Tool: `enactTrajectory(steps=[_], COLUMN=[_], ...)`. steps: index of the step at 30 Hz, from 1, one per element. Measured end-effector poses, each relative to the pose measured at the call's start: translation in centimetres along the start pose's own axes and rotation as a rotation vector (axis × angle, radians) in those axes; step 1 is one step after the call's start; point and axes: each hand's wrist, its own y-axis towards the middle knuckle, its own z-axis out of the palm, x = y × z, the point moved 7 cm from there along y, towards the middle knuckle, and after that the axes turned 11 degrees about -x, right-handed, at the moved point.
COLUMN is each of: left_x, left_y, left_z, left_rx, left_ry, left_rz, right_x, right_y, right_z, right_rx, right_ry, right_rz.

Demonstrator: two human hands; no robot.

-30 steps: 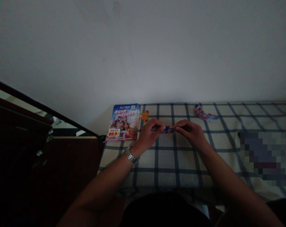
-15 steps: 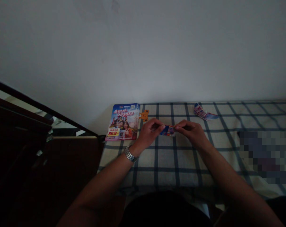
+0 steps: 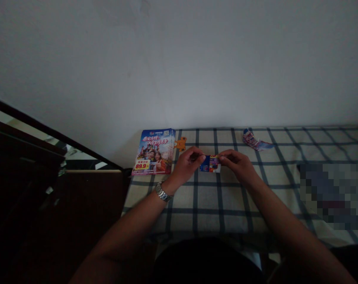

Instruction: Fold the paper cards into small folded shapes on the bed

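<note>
Head view: small printed paper between left hand and right hand, its upper corners in their fingertip pinch.

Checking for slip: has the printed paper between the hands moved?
Yes: the printed paper has tipped, its lower edge shifting downward in view against the checked cloth.

One head camera, above the near edge of the blue-and-white checked cloth, faces forward and down, pale grey wall along the far edge, bare left hand and bare right hand at close range.
</note>
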Motion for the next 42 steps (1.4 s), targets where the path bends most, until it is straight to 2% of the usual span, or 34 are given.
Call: enactTrajectory(steps=[7, 15, 22, 30, 42], left_x=[0.3, 0.8, 0.6, 0.8, 0.8], left_y=[-0.1, -0.4, -0.4, -0.3, -0.2], left_z=[0.2, 0.5, 0.8, 0.7, 0.7], left_rx=[0.030, 0.080, 0.097, 0.109, 0.091], left_ry=[0.031, 0.124, 0.198, 0.130, 0.117], left_rz=[0.023, 0.032, 0.097, 0.044, -0.001], right_x=[0.4, 0.5, 0.6, 1.0, 0.8], right_y=[-0.2, -0.4, -0.6, -0.5, -0.7], right_z=[0.1, 0.4, 0.7, 1.0, 1.0], right_rx=[-0.004, 0.032, 0.070, 0.040, 0.076], right_ry=[-0.126, -0.138, -0.145, -0.149, -0.386], right_rz=[-0.066, -0.084, -0.107, -0.105, -0.147])
